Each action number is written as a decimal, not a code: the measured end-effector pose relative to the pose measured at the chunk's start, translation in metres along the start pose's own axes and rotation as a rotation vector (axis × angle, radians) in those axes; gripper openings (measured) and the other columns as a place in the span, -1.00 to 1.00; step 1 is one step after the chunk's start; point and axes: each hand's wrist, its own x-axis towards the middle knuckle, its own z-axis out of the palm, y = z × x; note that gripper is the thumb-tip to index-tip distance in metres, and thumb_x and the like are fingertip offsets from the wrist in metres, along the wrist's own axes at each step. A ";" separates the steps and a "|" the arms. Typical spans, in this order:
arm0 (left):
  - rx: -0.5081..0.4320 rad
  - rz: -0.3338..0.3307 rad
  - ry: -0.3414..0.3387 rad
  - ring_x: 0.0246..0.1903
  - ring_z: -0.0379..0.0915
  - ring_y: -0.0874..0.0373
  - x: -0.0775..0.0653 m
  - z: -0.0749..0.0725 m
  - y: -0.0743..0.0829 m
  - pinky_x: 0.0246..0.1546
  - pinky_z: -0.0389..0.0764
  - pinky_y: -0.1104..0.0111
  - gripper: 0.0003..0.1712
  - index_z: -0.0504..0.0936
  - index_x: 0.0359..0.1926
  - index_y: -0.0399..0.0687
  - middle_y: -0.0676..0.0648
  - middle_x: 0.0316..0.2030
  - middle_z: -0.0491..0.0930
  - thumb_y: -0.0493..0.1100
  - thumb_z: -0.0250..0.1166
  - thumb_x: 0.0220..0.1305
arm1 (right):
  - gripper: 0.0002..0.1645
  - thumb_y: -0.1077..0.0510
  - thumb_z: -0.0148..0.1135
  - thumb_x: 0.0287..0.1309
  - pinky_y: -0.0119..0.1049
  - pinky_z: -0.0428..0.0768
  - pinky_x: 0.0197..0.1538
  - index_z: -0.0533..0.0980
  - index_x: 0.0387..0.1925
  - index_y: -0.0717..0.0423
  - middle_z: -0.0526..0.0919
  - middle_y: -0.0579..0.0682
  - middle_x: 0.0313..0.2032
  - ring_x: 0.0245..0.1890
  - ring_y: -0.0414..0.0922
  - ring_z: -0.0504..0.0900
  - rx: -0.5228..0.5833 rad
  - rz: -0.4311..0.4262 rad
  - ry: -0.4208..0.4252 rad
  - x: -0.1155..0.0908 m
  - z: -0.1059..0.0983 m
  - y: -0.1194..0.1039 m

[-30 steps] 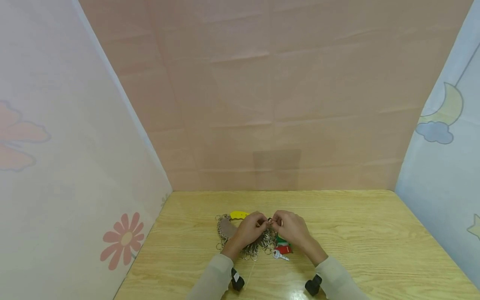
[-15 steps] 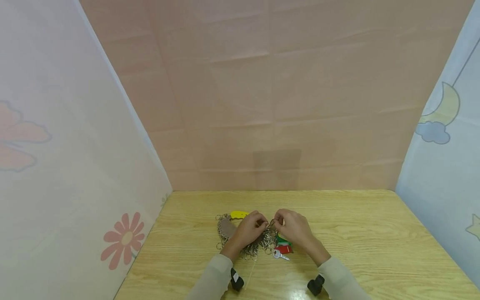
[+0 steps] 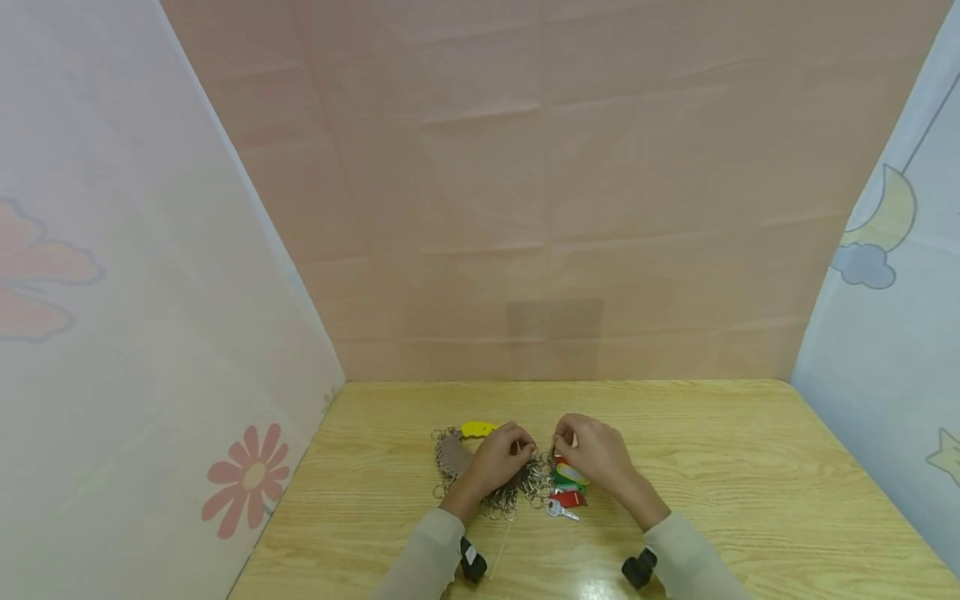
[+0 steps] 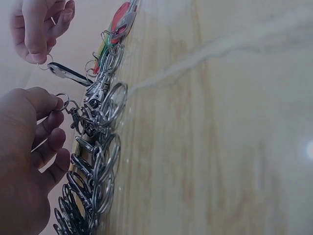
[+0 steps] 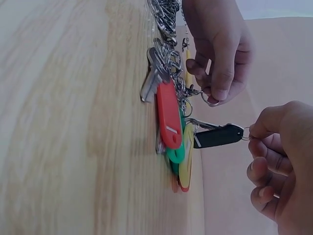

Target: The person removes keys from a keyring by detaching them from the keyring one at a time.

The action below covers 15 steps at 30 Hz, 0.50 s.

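My left hand (image 3: 501,458) pinches a metal key ring (image 5: 209,104) between thumb and forefinger. That ring hangs from a swivel clasp on a brown curved piece (image 3: 452,456) fringed with several clasps and rings. To its right, my right hand (image 3: 597,450) pinches a small thin ring with a black key tag (image 5: 217,137) and a key (image 5: 201,123) hanging from it. The two hands are apart. Below them lie a red key tag (image 5: 168,112), a green tag (image 5: 176,154), a yellow tag (image 5: 186,156) and a silver key (image 3: 562,510).
A yellow curved piece (image 3: 477,429) lies behind the left hand on the wooden table (image 3: 720,492). Pink sheeting (image 3: 450,208) stands at the back, with printed white walls on both sides. Each wrist wears a black camera.
My right hand has drawn away to the right from the left hand, taking the ring and black tag with it. More of the coloured tags shows. The left hand stays in place.
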 end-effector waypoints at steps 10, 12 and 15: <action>0.011 0.005 0.010 -0.37 0.36 0.39 -0.001 -0.001 0.000 -0.31 0.51 0.49 -0.85 0.79 -0.14 0.00 0.09 -0.24 0.60 -0.11 0.32 0.56 | -0.88 0.15 0.44 0.28 -0.43 0.26 -0.55 0.62 -0.35 -0.10 0.44 -0.28 -0.52 -0.63 -0.36 0.28 -0.010 -0.020 0.010 -0.002 -0.009 0.003; 0.010 0.002 0.011 -0.37 0.36 0.40 -0.001 0.000 -0.001 -0.31 0.51 0.49 -0.86 0.79 -0.14 0.01 0.10 -0.25 0.60 -0.10 0.32 0.55 | -0.88 0.16 0.43 0.29 -0.43 0.25 -0.55 0.63 -0.34 -0.09 0.41 -0.28 -0.54 -0.64 -0.36 0.26 -0.014 -0.027 0.012 -0.002 -0.011 0.004; 0.007 -0.004 0.012 -0.36 0.37 0.40 -0.001 0.000 -0.002 -0.30 0.52 0.49 -0.86 0.79 -0.15 0.03 0.10 -0.25 0.60 -0.10 0.32 0.55 | -0.89 0.16 0.44 0.29 -0.44 0.23 -0.56 0.63 -0.34 -0.08 0.39 -0.28 -0.56 -0.66 -0.37 0.24 -0.022 -0.038 0.022 -0.002 -0.014 0.006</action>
